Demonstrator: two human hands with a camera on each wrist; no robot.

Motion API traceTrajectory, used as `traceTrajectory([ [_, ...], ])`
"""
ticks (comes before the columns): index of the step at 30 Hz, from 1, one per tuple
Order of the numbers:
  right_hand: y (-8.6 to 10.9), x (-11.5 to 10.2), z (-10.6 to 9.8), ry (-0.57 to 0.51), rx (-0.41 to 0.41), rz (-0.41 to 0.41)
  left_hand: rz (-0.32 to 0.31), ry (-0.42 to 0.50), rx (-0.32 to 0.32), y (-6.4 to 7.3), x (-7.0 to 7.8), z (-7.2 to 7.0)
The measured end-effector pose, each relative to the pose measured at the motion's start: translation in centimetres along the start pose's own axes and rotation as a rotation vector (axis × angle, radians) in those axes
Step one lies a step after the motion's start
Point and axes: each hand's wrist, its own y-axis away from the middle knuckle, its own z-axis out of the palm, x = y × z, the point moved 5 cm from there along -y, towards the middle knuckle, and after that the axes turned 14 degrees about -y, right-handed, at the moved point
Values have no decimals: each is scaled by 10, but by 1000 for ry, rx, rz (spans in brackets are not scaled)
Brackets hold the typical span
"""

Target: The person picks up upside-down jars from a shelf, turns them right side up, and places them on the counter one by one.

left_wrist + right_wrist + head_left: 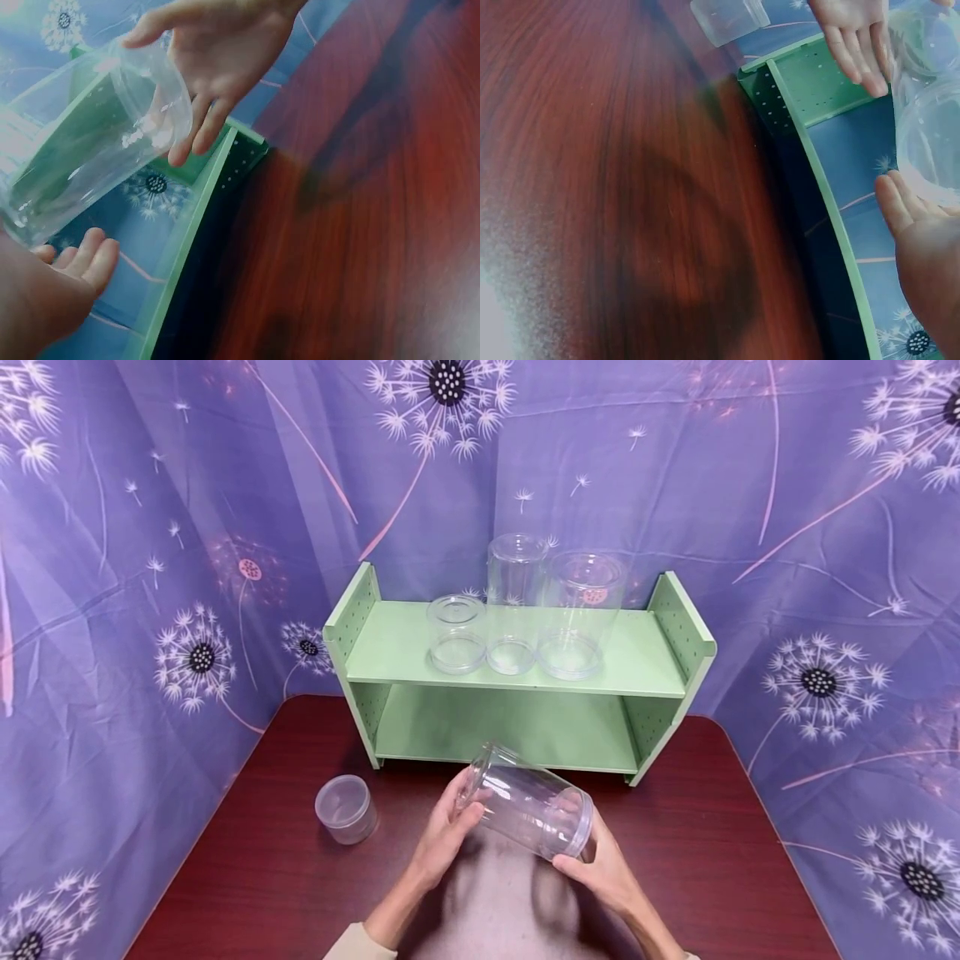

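Observation:
A large clear plastic jar (525, 802) is held in the air above the table, tipped on its side with one end higher toward the left. My left hand (441, 839) grips the left end, thumb on the near side. At the right end, beside a pale rim, my right hand (606, 870) holds the jar with its thumb near the lower edge. Both wrist views show fingers under and around the jar (90, 157); some are hidden behind it. Nothing is visible inside. A short clear lidded jar (347, 810) stands on the table left of my left hand.
Behind the hands stands a green two-tier shelf (645, 652). Its upper tier carries a short clear jar (457, 635), a tall narrow one (516, 585) and a wide tall one (581, 610). The table (712, 860) is dark red wood, with patterned purple cloth (750, 510) around it.

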Motion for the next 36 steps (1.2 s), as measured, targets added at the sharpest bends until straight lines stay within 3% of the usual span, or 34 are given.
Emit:
traceTrajectory([
  [9, 1, -10, -2, -138, 18, -14, -47, -166, -11, -4, 2, -7],
  [15, 0, -17, -10, -148, -25, -47, -8, -185, -44, -5, 4, -12],
  [18, 1, -22, -16, -130, -27, -53, 30, -226, -27, -6, 9, -19],
  [25, 4, -39, -32, -64, 0, -70, 61, -354, 48, -10, 28, -49],
  [36, 11, -65, -57, 78, 53, -137, 123, -405, 202, -20, 63, -110],
])
